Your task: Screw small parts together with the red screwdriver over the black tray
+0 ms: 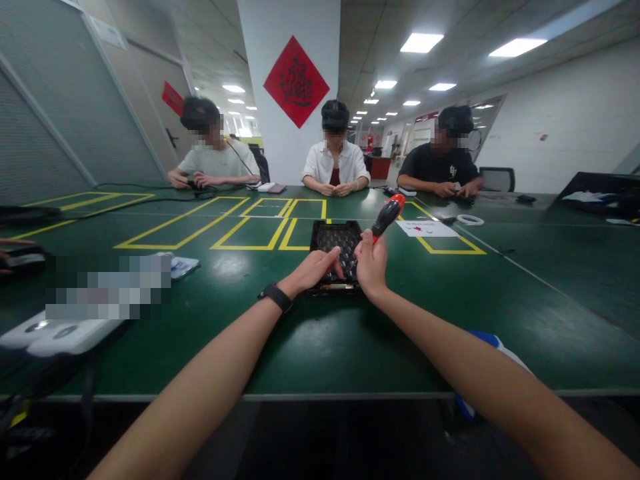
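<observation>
A black open case (333, 233) lies on the green table in front of me, with several small shiny pieces, too small to name, in its tray. My left hand (320, 265) reaches over the case's left side, thumb and a finger apart and pointing down at the tray; nothing shows between them. At the case's right edge, my right hand (373, 263) is closed around the lower part of a screwdriver (389, 215). Its black and red handle points up and tilts right. The screwdriver's lower end is hidden by my fingers.
Yellow tape outlines (150, 247) mark the green table (225, 320). White devices (75, 333) lie at left. A printed sheet (427, 229) and a tape roll (470, 219) lie at right, and a blue-white object (487, 339) is under my right forearm. Three people sit opposite.
</observation>
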Motion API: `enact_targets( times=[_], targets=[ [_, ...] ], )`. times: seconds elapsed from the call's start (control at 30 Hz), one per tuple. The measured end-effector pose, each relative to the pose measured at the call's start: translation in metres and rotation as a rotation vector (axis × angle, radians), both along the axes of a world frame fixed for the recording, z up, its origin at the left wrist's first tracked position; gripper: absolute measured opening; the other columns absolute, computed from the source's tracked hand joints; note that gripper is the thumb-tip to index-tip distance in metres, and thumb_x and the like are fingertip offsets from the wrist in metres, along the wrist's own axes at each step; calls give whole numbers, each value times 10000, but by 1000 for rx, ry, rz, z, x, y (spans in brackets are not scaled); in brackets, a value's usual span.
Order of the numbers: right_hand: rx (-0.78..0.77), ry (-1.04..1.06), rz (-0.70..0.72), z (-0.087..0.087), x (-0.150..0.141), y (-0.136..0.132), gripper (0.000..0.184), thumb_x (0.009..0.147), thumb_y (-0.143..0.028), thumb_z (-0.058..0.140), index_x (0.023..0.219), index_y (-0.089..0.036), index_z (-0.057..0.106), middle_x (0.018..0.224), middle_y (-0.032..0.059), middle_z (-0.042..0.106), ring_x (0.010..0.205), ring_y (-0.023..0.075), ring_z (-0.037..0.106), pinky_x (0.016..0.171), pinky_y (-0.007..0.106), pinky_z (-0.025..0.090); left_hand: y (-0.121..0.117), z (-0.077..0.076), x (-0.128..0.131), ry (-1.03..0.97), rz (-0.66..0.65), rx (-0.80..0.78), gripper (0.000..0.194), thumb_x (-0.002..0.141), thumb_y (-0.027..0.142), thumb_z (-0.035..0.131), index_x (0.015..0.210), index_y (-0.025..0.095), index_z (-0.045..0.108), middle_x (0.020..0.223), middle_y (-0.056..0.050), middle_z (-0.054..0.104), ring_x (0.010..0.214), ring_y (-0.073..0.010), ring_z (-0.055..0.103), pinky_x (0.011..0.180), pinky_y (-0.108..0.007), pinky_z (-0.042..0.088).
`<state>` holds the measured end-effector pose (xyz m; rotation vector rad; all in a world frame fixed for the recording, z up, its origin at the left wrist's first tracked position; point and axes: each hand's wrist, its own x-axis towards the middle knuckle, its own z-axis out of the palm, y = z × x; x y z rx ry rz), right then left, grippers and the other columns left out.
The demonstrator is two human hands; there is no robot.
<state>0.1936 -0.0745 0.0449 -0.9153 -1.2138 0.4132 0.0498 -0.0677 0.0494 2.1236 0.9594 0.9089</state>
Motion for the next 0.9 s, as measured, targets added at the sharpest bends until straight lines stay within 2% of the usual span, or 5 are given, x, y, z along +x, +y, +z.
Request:
enact_targets(
  times=[0.2,0.37,0.47,0.73,0.9],
  targets=[
    [2,49,18,0,0,0,325,883,-481,316,871,-183,445,523,-77,395,456,71,382,500,204,318,4,-3,-1,27,20,28,673,877,550,205,701,110,682,459,15,394,459,-83,352,498,-230,267],
    [36,121,122,1,-2,-2,250,905,-397,277,898,-197,428,493,-90,341,423,73,330,465,200,294,2,-1,5,86,17,166,413,740,523,551,787,125,648,646,-7,569,579,-100,468,543,-210,341],
    [68,108,133,3,-3,-4,229,901,-389,302,931,-200,429,508,-88,355,432,72,343,472,199,310,1,-1,10,103,10,201,340,688,457,638,795,135,636,705,-24,613,625,-115,520,582,-215,379],
    [0,63,201,4,-3,-5,362,884,-484,301,1034,-189,449,510,-79,416,424,76,385,471,203,342,1,-3,12,98,-14,248,183,795,276,537,765,133,646,711,-16,641,653,-114,546,648,-220,393],
    [24,46,199,5,-4,-6,341,886,-468,324,1029,-189,459,531,-76,410,443,71,380,481,199,339,2,-5,13,-7,-23,182,202,774,316,567,841,133,618,742,-18,633,669,-111,549,650,-218,412]
  ],
)
